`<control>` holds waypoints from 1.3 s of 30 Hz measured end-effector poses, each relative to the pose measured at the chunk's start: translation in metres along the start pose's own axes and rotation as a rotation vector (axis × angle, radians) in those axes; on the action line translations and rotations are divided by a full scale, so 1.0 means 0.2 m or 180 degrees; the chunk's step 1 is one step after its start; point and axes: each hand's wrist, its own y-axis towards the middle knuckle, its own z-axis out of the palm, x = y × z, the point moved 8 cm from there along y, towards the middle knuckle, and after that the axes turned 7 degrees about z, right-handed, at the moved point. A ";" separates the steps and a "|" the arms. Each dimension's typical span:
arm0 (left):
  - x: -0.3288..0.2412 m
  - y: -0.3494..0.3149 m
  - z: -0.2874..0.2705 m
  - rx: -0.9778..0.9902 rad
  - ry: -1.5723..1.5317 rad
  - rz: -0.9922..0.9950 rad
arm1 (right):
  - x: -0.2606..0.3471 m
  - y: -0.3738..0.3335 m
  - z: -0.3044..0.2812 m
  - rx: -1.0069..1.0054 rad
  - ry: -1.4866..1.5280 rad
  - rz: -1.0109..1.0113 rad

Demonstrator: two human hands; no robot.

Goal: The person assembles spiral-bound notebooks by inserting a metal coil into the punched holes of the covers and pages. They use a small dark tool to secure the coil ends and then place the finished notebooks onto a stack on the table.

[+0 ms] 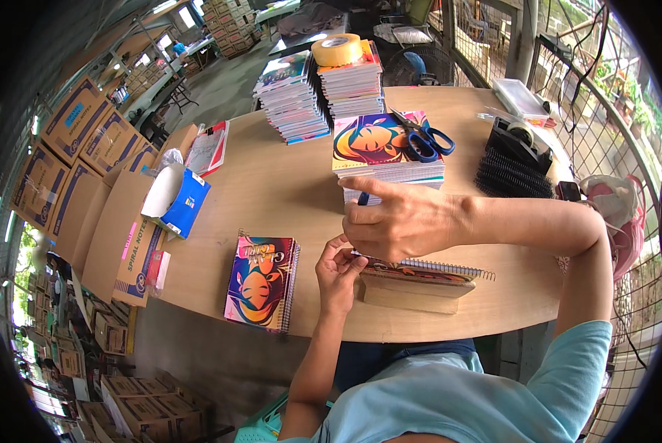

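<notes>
A spiral notebook (419, 272) lies tilted on a wooden block (412, 297) at the table's near edge, its loose coil end sticking out to the right. With thumb and fingers, my left hand (337, 275) pinches the notebook's left end. Just above that end is my right hand (401, 221), its fingers curled round a tool of which only a dark blue bit (363, 198) shows; my palm hides the rest. To the left lies a small stack of coil-bound notebooks (261, 283) with a colourful cartoon cover.
Beyond my hands, blue-handled scissors (423, 142) lie on a stack of notebooks (368, 144). Taller stacks (294, 96) stand behind, one topped by a tape roll (337, 50). Black coils (512, 173) and a tape dispenser (519, 144) are at right; a blue box (183, 199) and cartons (117, 244) at left.
</notes>
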 end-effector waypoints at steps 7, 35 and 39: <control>-0.01 -0.02 0.00 -0.0162 0.0217 0.0080 | -0.09 -0.15 0.22 0.1957 0.1434 0.2084; -0.72 -0.08 -1.19 -0.2381 0.5735 -0.0351 | 0.29 -0.90 0.22 -0.0022 0.2042 0.4074; -0.73 -0.08 -1.26 -0.2268 0.5732 -0.0424 | 0.29 -0.88 0.25 -0.0007 0.1999 0.3978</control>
